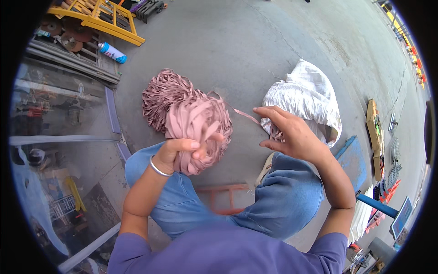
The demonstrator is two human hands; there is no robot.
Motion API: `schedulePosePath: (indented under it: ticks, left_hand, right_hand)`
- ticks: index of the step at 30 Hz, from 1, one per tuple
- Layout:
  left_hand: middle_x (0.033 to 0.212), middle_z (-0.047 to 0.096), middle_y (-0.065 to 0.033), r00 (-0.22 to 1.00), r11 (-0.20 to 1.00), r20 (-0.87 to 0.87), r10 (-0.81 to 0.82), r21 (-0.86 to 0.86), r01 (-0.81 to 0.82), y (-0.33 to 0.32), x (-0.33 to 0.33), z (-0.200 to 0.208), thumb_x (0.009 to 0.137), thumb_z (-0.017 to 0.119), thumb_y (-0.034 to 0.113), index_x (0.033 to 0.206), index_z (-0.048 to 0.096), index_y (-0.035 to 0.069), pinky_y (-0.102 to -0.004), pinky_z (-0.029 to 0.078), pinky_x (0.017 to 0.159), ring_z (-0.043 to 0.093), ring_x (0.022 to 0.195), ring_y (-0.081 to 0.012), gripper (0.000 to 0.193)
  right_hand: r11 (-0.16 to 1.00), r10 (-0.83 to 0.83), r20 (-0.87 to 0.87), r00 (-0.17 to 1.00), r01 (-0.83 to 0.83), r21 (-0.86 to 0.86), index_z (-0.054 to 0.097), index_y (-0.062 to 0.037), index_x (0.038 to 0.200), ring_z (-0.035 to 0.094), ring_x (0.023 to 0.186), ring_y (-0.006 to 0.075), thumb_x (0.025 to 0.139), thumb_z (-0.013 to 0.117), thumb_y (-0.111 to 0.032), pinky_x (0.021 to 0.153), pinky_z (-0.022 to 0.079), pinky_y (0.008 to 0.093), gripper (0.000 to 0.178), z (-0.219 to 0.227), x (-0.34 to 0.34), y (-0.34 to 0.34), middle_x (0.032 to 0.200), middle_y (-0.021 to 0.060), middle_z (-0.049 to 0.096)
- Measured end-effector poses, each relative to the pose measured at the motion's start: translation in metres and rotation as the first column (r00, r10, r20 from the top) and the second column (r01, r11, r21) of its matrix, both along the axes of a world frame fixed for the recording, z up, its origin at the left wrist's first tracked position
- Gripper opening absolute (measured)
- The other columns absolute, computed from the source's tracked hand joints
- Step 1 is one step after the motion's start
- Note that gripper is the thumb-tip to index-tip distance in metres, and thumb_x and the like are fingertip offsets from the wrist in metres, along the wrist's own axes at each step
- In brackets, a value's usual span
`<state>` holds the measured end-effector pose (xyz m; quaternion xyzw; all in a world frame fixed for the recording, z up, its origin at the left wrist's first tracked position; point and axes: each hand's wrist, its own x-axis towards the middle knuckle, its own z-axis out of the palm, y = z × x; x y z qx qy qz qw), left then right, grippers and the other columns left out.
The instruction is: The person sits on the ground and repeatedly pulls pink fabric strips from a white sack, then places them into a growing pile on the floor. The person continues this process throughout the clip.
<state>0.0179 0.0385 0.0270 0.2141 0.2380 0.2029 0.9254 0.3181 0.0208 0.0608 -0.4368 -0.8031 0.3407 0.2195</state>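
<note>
My left hand (pixel 182 153), with a silver bangle on its wrist, is closed round a loose coil of dusty-pink flat strip (pixel 191 121). Part of its fingers shows through the loops. Behind it on the floor lies a larger heap of the same pink strip (pixel 166 89). One length runs from the coil toward a white woven sack (pixel 301 93) on the right. More pink strip shows at the sack's mouth, partly hidden by my right hand (pixel 289 134). That hand is open in front of the sack, thumb and fingers apart, with nothing visible gripped.
A yellow metal rack (pixel 102 23) with tools and a blue-and-white spray can (pixel 112 53) stand at the upper left. Glass panels (pixel 68 169) line the left side. At the right are a blue platform scale (pixel 352 160) and a wooden box (pixel 375 132).
</note>
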Motion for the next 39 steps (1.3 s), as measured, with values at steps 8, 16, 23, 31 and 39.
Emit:
schedulePosePath:
  ticks: [8, 16, 23, 31, 39]
  left_hand:
    - [0.079, 0.058, -0.0087, 0.954, 0.959, 0.126, -0.272, -0.049, 0.280, -0.167, 0.043, 0.012, 0.079, 0.061, 0.015, 0.092, 0.055, -0.001, -0.0233, 0.046, 0.058, 0.053, 0.066, -0.0109, 0.022]
    - [0.063, 0.050, -0.0061, 0.901, 0.927, 0.416, -0.123, -0.276, 0.254, -0.218, 0.023, 0.006, 0.073, 0.056, 0.010, 0.100, 0.047, -0.001, -0.0255, 0.039, 0.057, 0.047, 0.056, -0.0129, 0.030]
    - [0.061, 0.044, 0.0004, 0.713, 0.956, 0.695, 0.092, 0.139, -0.259, -0.151, -0.035, 0.090, 0.079, 0.047, 0.011, 0.121, 0.039, -0.003, -0.0246, 0.037, 0.061, 0.042, 0.051, -0.0084, 0.045]
    - [0.067, 0.047, -0.0007, 0.478, 0.567, 0.716, 0.509, 0.139, -0.812, -0.046, -0.139, 0.131, 0.083, 0.045, 0.004, 0.116, 0.041, -0.008, -0.0212, 0.040, 0.069, 0.047, 0.060, -0.0080, 0.035]
    - [0.066, 0.044, -0.0021, 0.087, 0.068, 0.479, 0.873, 0.057, -0.996, 0.041, -0.255, 0.036, 0.077, 0.043, 0.000, 0.099, 0.045, -0.008, -0.0207, 0.040, 0.071, 0.046, 0.063, -0.0117, 0.023]
  right_hand:
    - [0.892, 0.397, 0.295, 0.869, -0.441, 0.098, 0.051, -0.0074, 0.109, 0.056, 0.061, 0.0219, 0.068, 0.057, -0.012, 0.064, 0.043, 0.0315, 0.042, 0.024, -0.049, -0.107, 0.065, 0.0016, 0.054]
    - [0.992, 0.081, -0.017, 0.997, -0.082, -0.098, 0.049, -0.0033, 0.115, 0.050, 0.100, 0.0285, 0.067, 0.067, -0.024, 0.086, 0.040, 0.0345, 0.055, -0.002, -0.065, -0.169, 0.108, 0.0152, 0.047]
    - [0.787, 0.003, -0.323, 0.947, -0.201, -0.583, 0.039, -0.0017, 0.127, 0.044, 0.111, 0.0186, 0.083, 0.053, -0.050, 0.092, 0.037, 0.0321, 0.067, -0.073, -0.032, -0.141, 0.118, 0.0100, 0.048]
    - [0.876, -0.312, -0.119, 0.942, 0.237, -0.420, 0.062, -0.0024, 0.075, 0.045, 0.059, 0.0039, 0.080, 0.065, -0.023, 0.052, 0.036, 0.0203, 0.021, -0.024, 0.066, -0.143, 0.064, -0.0034, 0.054]
    - [0.085, -0.989, 0.142, 0.049, 0.962, 0.259, 0.052, -0.0017, 0.059, 0.043, 0.051, 0.0102, 0.076, 0.068, -0.025, 0.046, 0.033, 0.0288, 0.032, -0.050, 0.389, -0.290, 0.053, -0.0006, 0.046]
